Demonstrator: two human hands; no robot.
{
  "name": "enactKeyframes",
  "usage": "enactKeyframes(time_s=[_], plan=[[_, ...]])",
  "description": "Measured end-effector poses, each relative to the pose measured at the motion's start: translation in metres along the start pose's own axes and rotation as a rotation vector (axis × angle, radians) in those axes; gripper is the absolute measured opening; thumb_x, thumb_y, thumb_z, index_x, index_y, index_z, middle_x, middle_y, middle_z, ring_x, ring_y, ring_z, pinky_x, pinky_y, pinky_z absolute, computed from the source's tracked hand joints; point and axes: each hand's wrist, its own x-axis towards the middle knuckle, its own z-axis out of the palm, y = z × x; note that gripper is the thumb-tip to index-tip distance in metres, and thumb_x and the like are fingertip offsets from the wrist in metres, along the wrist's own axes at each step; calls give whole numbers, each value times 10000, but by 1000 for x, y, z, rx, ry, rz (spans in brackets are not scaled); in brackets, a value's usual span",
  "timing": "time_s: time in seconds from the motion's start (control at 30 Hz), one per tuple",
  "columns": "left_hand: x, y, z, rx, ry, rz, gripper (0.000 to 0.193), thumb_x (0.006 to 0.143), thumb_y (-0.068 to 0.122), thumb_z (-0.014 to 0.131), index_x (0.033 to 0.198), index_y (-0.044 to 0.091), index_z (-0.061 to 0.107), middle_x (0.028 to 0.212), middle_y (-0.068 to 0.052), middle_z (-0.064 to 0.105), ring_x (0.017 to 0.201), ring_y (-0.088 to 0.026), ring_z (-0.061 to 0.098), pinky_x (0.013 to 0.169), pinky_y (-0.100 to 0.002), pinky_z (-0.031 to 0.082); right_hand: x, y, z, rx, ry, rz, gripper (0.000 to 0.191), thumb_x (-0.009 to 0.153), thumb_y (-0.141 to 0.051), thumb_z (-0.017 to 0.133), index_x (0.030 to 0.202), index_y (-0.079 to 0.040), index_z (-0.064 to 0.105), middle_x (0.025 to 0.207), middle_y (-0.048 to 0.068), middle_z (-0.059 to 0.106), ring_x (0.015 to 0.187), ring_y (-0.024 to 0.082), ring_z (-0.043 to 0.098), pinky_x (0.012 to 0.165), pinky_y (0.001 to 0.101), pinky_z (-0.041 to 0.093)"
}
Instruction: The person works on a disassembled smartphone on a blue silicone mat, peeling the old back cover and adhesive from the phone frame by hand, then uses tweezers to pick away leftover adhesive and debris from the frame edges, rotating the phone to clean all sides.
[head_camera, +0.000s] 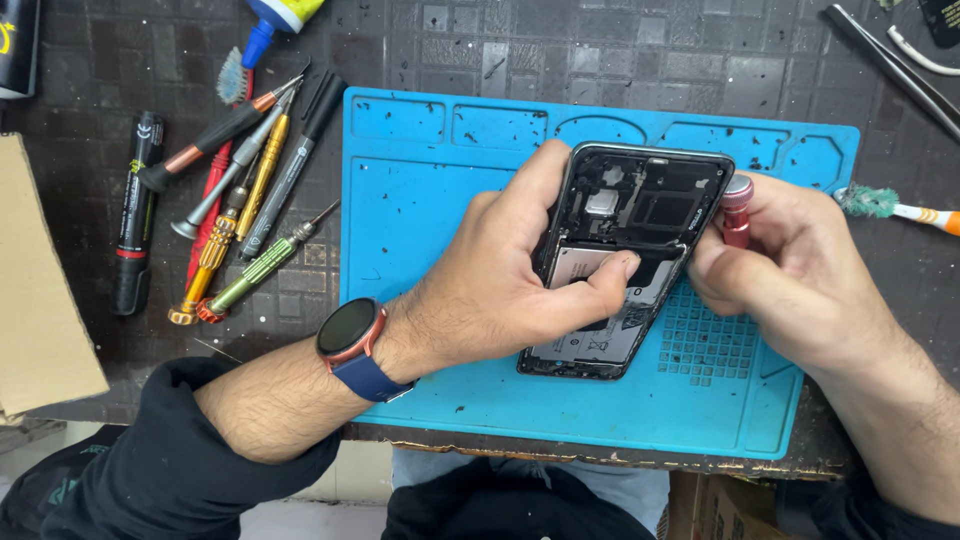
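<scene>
Opened phone (625, 255), back cover off, lying tilted on blue repair mat (420, 200), top end toward far edge of mat, bottom end toward near edge. Battery and inner boards exposed.

Left hand (510, 270) closed around phone from its left side: fingers curled over left rim, thumb (610, 272) pressed flat across battery area mid-body. Smartwatch with blue strap (355, 340) on left wrist, black sleeve pushed up forearm.

Right hand (790, 270) curled shut around red screwdriver (737, 205), only rounded cap and short piece of handle visible above fingers. Tool touching phone's upper right corner; tip hidden behind frame and fingers, exact contact point not discernible.

Mat resting on dark, worn workbench (150, 50). Left of mat, well apart from phone: cluster of several loose screwdrivers (245, 200) in gold, green, red and grey, lying fanned out. Black marker (135, 215) just beside cluster, further left. Cardboard sheet (40, 290) at far left edge. Blue-nozzled glue bottle (275, 20) at top. Small green-bristled brush (885, 205) off right edge of mat, near right hand. Tweezers (890, 65) at top right corner.
</scene>
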Motion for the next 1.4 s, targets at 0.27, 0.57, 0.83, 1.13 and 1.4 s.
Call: enactKeyframes(time_s=[0.27, 0.57, 0.83, 1.13, 1.4], plan=[[0, -2, 1, -1, 3, 37, 414, 970, 176, 750, 1261, 9, 507, 1100, -75, 769, 1026, -112, 760, 885, -288, 639, -3, 16, -7, -29, 24, 34, 241, 938, -22, 516, 1151, 17, 622, 656, -53, 442, 529, 37, 334, 445, 234, 262], [-2, -6, 1, -60, 1, 10, 385, 981, 135, 728, 1284, 0, 531, 1086, -54, 755, 1003, -72, 701, 889, -274, 618, 2, -12, -9, 198, 141, -61, 143, 1036, -139, 507, 1092, -25, 574, 701, -45, 429, 555, 42, 376, 448, 214, 302], [1, -24, -4, -452, 121, 181, 369, 1112, 69, 632, 1417, -10, 440, 1282, -69, 638, 1171, -88, 631, 1062, -252, 534, -1, 20, -83, -875, 630, -413, 195, 1193, -28, 411, 1298, -10, 574, 988, 41, 579, 779, 103, 505, 698, 239, 400], [3, -30, -9, -625, 166, 131, 307, 1152, 113, 588, 1381, -19, 432, 1218, -90, 646, 1092, -101, 649, 972, -269, 564, 13, 23, -114, -1185, 654, -361, 169, 1164, 47, 523, 1322, -5, 558, 1110, 100, 643, 981, 153, 640, 865, 290, 571], [0, -36, 7, -496, 114, 135, 377, 1170, 190, 570, 1427, -9, 380, 1326, -80, 594, 1239, -106, 576, 1112, -290, 500, 1, -11, -55, -829, 362, -468, 264, 1155, -105, 636, 1355, 17, 515, 1141, 112, 620, 1022, 188, 643, 906, 294, 543]])
